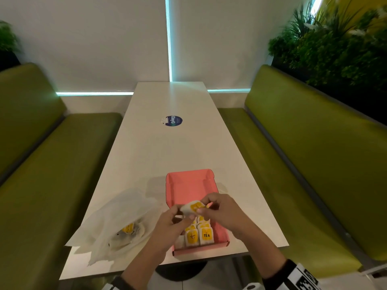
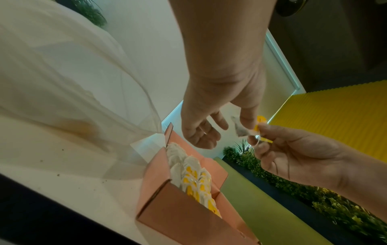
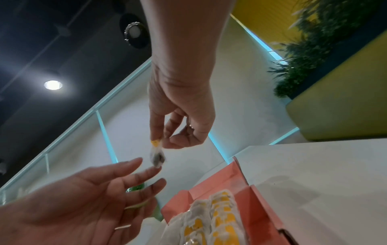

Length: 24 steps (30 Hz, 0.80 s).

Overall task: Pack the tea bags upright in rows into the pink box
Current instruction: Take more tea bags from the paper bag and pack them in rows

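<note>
The pink box (image 1: 188,174) lies open on the white table (image 1: 167,147), near its front edge. Rows of white tea bags with yellow tags (image 1: 201,235) stand upright in its near half; the far half is bare. Above the box my right hand (image 1: 204,207) pinches one tea bag (image 1: 192,207) by its tagged end, clearest in the right wrist view (image 3: 157,159). My left hand (image 1: 182,214) meets it with straight fingers (image 3: 153,170) that touch the bag's lower end. The left wrist view shows the box (image 2: 178,212), the held bag (image 2: 240,131) and both hands.
A crumpled clear plastic bag (image 1: 117,218) with more tea bags (image 1: 127,229) inside lies left of the box. A round blue sticker (image 1: 173,120) sits mid-table. Green benches (image 1: 52,164) flank the table, with plants (image 1: 335,49) behind the right one.
</note>
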### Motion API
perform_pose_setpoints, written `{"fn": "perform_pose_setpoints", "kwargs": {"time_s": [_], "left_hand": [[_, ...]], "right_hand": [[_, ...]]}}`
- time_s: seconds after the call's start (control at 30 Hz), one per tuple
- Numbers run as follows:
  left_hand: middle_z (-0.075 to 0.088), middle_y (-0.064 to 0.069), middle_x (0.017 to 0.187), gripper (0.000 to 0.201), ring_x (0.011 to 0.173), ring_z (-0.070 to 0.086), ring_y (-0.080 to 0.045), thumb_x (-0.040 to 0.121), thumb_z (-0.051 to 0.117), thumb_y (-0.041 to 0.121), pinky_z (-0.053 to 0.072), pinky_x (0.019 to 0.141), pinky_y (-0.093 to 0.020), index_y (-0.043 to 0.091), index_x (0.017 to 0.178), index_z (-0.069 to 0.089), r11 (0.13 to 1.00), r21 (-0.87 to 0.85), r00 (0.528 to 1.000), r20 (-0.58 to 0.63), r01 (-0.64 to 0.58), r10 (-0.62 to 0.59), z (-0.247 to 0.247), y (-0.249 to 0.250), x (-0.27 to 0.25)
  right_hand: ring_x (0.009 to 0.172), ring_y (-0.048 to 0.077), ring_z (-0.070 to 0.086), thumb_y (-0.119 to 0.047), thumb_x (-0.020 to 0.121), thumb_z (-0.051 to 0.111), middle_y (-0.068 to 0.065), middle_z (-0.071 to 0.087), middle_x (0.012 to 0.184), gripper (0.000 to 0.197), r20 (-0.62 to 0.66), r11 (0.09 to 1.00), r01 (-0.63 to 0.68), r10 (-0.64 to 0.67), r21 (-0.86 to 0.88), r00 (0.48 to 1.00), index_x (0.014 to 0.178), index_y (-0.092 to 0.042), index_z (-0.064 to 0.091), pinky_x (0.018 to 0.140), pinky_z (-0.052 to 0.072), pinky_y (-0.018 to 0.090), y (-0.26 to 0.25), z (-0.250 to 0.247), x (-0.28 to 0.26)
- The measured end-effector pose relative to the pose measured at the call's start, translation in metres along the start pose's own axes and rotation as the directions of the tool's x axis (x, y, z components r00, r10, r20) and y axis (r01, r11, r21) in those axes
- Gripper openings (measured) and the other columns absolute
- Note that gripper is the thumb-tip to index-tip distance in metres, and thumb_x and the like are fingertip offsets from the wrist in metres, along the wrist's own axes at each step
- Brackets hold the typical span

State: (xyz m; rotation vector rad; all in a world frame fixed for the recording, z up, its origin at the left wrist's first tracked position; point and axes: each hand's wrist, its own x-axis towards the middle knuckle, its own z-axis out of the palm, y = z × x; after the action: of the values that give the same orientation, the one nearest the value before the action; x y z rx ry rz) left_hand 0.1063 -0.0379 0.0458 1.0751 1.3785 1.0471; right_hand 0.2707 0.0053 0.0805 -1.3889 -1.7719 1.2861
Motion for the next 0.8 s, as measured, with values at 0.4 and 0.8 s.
{"fn": "perform_pose_setpoints", "kwargs": {"time_s": [0.4,0.8], "left_hand": [[0.068,0.010,0.102,0.034,0.098,0.060,-0.005,0.071,0.066,0.046,0.046,0.079,-0.015,0.031,0.102,0.068,0.980,0.142,0.976,0.189,-0.140,0.112,-0.005,0.000,0.000],[0.068,-0.003,0.077,0.015,0.071,0.065,-0.018,0.077,0.075,0.010,0.056,0.066,-0.030,0.011,0.083,0.061,0.982,0.102,0.987,0.038,-0.160,0.157,-0.003,-0.006,0.004]], "right_hand": [[0.062,0.002,0.049,-0.018,0.076,0.075,-0.015,0.051,0.069,0.018,0.183,0.921,0.073,-0.001,-0.383,0.983,0.069,-0.025,0.060,0.057,0.039,0.009,-0.005,-0.005,-0.008],[0.067,0.006,0.054,-0.024,0.065,0.083,-0.009,0.056,0.099,0.049,0.034,0.987,0.024,-0.019,-0.159,0.999,0.098,-0.026,0.047,0.062,0.050,0.020,0.007,0.001,-0.008]]}}
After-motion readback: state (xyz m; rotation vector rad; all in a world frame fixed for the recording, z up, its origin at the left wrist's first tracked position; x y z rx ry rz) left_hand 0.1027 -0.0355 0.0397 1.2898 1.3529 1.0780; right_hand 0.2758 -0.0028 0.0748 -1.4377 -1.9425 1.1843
